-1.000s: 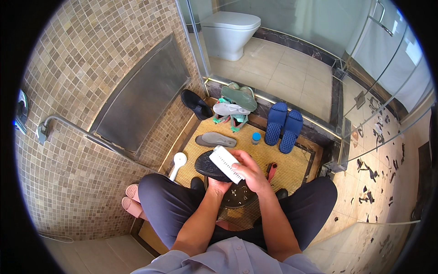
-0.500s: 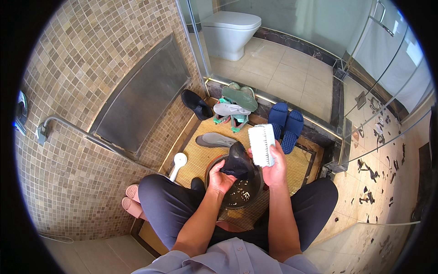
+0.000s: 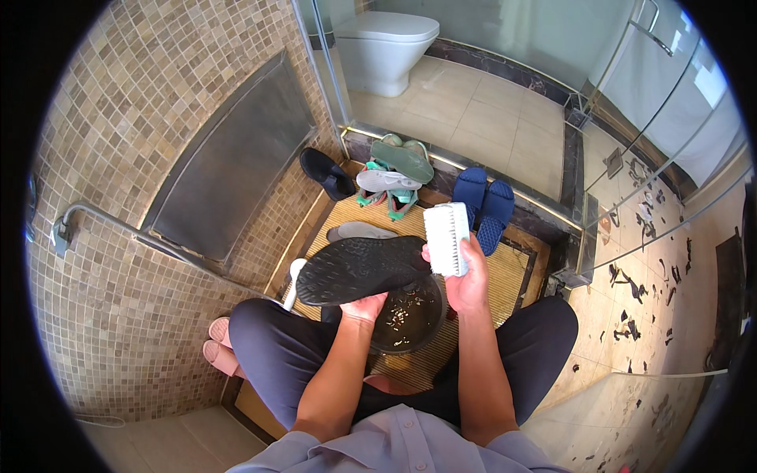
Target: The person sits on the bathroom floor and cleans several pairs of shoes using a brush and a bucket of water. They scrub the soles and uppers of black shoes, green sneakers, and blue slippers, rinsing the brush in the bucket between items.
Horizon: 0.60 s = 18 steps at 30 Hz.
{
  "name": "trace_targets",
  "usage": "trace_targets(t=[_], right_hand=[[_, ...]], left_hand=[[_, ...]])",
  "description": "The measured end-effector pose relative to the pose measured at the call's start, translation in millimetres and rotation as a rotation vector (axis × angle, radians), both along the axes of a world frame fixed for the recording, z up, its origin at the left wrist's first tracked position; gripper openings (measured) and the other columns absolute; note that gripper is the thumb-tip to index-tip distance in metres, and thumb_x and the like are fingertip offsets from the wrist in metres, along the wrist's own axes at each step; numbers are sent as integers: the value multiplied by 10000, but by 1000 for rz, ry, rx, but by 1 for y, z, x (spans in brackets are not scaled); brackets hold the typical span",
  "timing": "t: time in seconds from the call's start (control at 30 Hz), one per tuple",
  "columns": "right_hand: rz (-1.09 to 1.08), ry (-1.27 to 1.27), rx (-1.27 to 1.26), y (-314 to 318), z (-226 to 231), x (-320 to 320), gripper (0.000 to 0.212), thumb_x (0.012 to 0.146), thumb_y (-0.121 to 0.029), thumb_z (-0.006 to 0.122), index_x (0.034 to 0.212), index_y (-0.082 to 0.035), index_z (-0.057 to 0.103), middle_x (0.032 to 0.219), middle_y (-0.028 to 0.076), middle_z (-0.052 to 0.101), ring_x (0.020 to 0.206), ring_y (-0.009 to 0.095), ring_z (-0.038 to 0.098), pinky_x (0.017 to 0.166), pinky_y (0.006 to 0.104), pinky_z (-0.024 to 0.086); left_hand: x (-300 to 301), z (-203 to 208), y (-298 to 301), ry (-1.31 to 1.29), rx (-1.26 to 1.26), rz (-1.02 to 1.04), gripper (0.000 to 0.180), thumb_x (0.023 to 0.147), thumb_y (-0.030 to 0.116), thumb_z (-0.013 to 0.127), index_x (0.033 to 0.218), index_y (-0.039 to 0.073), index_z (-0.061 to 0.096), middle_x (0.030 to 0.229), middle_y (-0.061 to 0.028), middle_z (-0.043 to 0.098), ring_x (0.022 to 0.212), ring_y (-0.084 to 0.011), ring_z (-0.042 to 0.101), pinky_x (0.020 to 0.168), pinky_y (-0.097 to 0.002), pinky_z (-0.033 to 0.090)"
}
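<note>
My left hand point(image 3: 365, 307) grips a black shoe point(image 3: 359, 270) from below, its dark treaded sole turned up. Most of those fingers are behind the shoe. A white scrubbing brush point(image 3: 446, 240) is in my right hand point(image 3: 470, 277), held upright with its bristles along the left side, close to the shoe's right end. Below them, between my legs, stands a dark round basin point(image 3: 396, 351) with water and pale floating bits in it. The shoe covers part of its far left rim.
Beyond the basin lie a grey shoe point(image 3: 359, 230), a black shoe point(image 3: 327, 174), a pile of green and grey shoes point(image 3: 392, 180) and blue slippers point(image 3: 483, 206). A white shower head point(image 3: 293, 282) rests by my left knee. A raised dark sill point(image 3: 540, 219) borders the bamboo-like mat point(image 3: 505, 272).
My left hand has turned the black shoe over and lifted it leftward, so its sole now shows and more of the basin is uncovered. The brush remains in my right hand.
</note>
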State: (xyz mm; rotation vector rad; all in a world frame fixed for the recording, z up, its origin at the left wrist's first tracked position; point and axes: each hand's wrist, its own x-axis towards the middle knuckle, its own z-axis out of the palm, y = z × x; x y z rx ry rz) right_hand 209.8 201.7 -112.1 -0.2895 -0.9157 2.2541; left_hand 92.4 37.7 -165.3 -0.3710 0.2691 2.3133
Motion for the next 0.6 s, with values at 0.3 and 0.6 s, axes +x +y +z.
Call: trace_targets(t=[0.3,0.6], right_hand=[[-89,68,-82,4,21,12,501,1024,-321,501,1401,8,486,1172,198,697,968,332,720,861,486,590],[-28,-52,100,20,74,14,509,1015,-324,520,1405,2,497,1194,184,696,968,327,723,874,478,590]], left_hand=[[-16,14,3,19,36,78,538,1000,467,575,1381,92,630,1451,-132,613,1367,-386,539,1195,-626,358],[-59,25,42,-140,27,149,478,962,338,511,1326,57,643,1424,-155,630,1335,-397,565,1180,-642,364]])
